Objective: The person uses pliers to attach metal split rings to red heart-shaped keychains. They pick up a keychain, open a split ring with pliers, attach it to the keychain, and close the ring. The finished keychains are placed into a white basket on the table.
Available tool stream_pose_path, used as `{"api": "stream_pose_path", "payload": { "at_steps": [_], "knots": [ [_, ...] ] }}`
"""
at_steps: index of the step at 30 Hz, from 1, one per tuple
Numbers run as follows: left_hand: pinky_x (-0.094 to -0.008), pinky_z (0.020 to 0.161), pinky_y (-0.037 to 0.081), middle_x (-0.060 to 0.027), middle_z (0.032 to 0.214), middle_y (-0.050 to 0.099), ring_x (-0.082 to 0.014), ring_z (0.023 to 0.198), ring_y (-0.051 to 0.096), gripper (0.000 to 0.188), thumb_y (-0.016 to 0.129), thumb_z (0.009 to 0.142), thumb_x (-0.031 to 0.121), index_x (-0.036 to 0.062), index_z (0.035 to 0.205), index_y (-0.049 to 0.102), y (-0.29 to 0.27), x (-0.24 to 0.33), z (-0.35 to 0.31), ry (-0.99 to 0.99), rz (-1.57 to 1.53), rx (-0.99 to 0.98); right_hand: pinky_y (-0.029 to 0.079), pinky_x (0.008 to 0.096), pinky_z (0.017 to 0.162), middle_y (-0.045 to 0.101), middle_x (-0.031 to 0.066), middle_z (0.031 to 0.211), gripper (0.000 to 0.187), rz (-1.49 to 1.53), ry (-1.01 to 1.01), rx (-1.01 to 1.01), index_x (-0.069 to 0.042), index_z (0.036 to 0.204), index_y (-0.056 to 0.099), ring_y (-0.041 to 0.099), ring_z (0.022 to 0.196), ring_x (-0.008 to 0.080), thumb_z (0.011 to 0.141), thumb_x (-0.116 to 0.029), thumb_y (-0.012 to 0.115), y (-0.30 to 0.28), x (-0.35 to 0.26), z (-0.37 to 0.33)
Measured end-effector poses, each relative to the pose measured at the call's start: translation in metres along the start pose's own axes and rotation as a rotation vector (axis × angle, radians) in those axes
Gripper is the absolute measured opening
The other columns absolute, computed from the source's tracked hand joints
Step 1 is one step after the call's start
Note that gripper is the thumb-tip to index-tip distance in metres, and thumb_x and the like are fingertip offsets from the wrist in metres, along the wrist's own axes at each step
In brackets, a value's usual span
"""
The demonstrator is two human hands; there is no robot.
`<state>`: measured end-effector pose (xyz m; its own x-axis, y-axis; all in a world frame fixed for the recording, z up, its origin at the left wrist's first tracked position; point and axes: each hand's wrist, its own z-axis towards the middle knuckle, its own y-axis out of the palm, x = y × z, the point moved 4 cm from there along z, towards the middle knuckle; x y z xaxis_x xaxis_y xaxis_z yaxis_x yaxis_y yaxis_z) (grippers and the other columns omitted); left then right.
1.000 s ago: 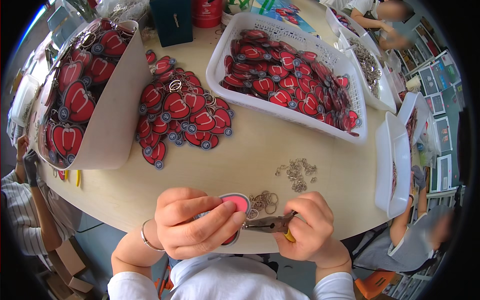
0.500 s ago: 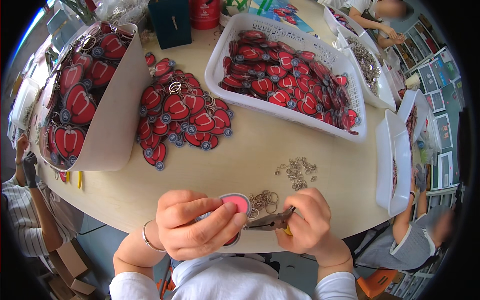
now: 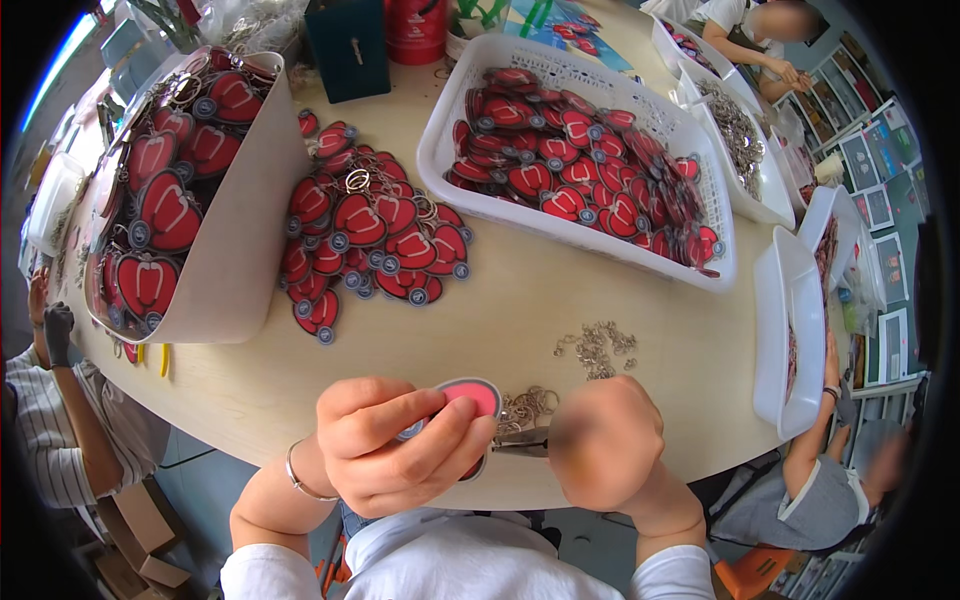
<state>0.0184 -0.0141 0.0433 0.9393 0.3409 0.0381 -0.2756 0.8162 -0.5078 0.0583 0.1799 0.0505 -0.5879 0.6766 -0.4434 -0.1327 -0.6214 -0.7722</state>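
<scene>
Red keychain charm [image 3: 482, 396] pinched in left hand [image 3: 395, 450], by desk's [image 3: 480, 290] near edge; right hand [image 3: 608, 450] closed around pliers [image 3: 525, 442], tips just beside charm.

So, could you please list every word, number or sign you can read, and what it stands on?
Nothing reads clearly enough to quote.
Piled red tags: marks on their grey discs, too small to read.
Red canister: pale marking, too small and blurred.
Wall sheets: too small to read.
Tag in the left hand: no readable text shows.
</scene>
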Motion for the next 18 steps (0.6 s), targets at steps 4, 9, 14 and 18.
{"api": "stream_pose_path", "payload": {
  "at_steps": [4,9,14,18],
  "knots": [
    [-0.0232,0.056,0.044,0.0006,0.090,0.065,-0.0147,0.079,0.056,0.023,0.068,0.059,0.007,0.0106,0.081,0.073,0.003,-0.002,0.000,0.047,0.047,0.088,0.043,0.0353,0.055,0.056,0.0092,0.083,0.026,0.018,0.020,-0.013,-0.003,0.058,0.054,0.055,0.069,0.0250,0.051,-0.010,0.078,0.000,-0.001,0.000],
    [-0.0229,0.056,0.043,0.0006,0.089,0.065,-0.0145,0.079,0.055,0.025,0.067,0.058,0.007,0.0108,0.082,0.073,0.004,-0.001,0.000,0.051,0.057,0.088,0.042,0.0341,0.052,0.055,0.0097,0.080,0.026,0.019,0.033,-0.008,-0.003,0.058,0.053,0.053,0.064,0.0249,0.054,-0.009,0.078,0.000,-0.001,-0.001],
    [-0.0238,0.056,0.044,-0.0015,0.089,0.065,-0.0148,0.074,0.056,0.028,0.069,0.055,0.003,0.0081,0.082,0.071,0.006,-0.005,0.003,0.036,0.026,0.060,0.042,0.0349,0.051,0.055,0.0110,0.079,0.027,-0.057,0.054,-0.030,-0.002,0.058,0.052,0.053,0.062,0.0252,0.059,-0.010,0.078,0.002,0.000,-0.005],
    [-0.0283,0.057,0.046,-0.0055,0.087,0.064,-0.0186,0.071,0.057,0.026,0.071,0.058,-0.001,0.0030,0.084,0.068,0.018,-0.022,0.002,-0.133,0.000,-0.046,0.043,0.0355,0.054,0.056,0.0121,0.081,0.027,-0.028,0.091,0.055,0.000,0.061,0.053,0.053,0.064,0.0263,0.067,-0.011,0.077,0.013,0.023,-0.001]
  ]
}}
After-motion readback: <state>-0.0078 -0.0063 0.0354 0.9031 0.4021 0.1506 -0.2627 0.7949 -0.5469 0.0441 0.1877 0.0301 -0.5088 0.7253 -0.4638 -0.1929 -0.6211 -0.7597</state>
